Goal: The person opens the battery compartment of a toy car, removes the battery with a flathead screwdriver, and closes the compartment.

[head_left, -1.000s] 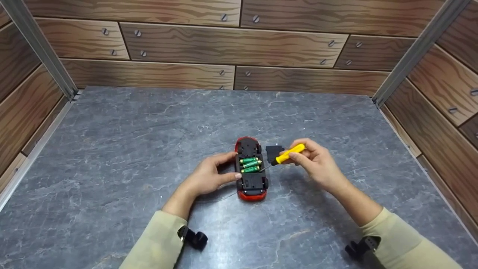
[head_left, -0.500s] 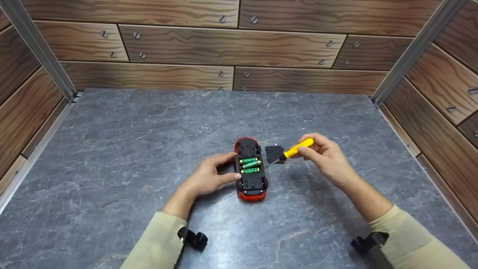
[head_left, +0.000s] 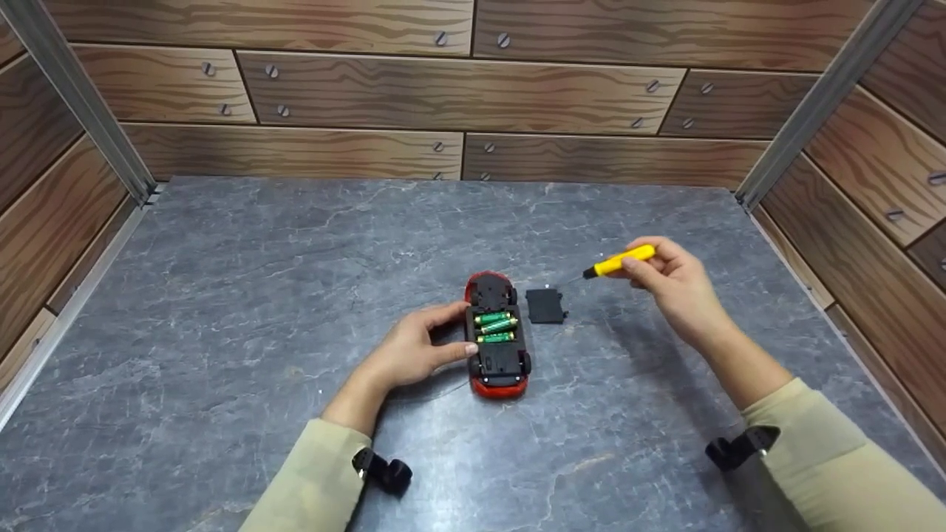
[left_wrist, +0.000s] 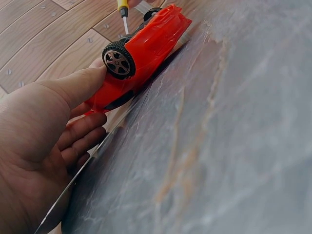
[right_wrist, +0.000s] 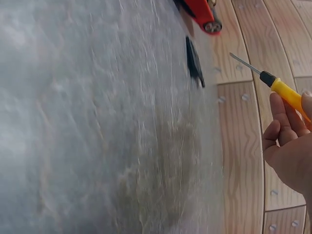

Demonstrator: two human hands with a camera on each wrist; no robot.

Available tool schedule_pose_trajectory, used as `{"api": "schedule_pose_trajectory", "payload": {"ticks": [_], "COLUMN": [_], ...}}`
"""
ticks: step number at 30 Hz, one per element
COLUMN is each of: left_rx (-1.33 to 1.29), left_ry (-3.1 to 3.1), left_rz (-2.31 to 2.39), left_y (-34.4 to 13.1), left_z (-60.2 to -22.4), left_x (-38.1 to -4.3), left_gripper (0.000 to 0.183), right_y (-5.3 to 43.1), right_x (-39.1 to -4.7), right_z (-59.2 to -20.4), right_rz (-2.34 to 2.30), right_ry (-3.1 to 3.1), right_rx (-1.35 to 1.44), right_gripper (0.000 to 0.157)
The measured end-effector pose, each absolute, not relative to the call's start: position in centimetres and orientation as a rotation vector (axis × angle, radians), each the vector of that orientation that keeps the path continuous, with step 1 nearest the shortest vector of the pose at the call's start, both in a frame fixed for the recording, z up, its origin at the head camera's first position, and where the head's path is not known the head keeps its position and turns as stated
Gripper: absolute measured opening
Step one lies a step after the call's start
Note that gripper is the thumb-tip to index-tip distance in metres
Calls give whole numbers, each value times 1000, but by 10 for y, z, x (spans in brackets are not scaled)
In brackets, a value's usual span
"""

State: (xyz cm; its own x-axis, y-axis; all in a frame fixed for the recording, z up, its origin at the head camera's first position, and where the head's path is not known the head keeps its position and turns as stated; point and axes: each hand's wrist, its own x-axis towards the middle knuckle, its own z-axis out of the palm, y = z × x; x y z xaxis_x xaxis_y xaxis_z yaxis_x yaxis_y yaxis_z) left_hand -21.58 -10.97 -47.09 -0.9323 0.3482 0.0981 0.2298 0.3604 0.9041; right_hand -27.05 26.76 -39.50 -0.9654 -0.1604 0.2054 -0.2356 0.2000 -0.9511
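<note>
Pulling yellow-handled metal screwdriver [head_left: 619, 261] away, pinched in right hand [head_left: 684, 292], gripping upturned red-and-black plastic toy car [head_left: 500, 360] on grey marbled bench [head_left: 295, 244] with left hand [head_left: 405, 347], leaving three green cylindrical batteries [head_left: 497, 326] inside, so apparently pausing work on them.

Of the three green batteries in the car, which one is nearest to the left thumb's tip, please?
The bottom battery in the head view. A gap separates it from the slanted middle battery; the top battery is farthest away.

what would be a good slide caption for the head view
Left hand grips an upturned red toy car, green batteries exposed, while the right hand holds a yellow screwdriver.
</note>
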Motion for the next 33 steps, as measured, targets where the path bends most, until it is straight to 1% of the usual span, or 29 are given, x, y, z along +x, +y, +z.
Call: {"api": "schedule_pose_trajectory", "payload": {"ticks": [12,24,27,31,33], "left_rx": [527,546,535,523,523], "left_ry": [2497,2491,2490,2496,2498], "left_rz": [1632,1641,1640,1625,1623], "left_y": [-111,-110,-110,-110,-110], "left_z": [-472,-472,-472,-471,-471], "left_x": [-217,-216,-216,-216,-216], "left_gripper": [68,67,68,69,70], "right_y": [280,282,284,286,287], "right_x": [-307,-321,-322,-324,-326], "right_z": [-418,-440,-442,-446,-448], "right_rz": [1965,2018,1972,1893,1878], "right_ry": [-2387,-2368,-2398,-2457,-2483], "right_rx": [314,272,247,230,219], "right_gripper": [12,15,20,33,36]}}
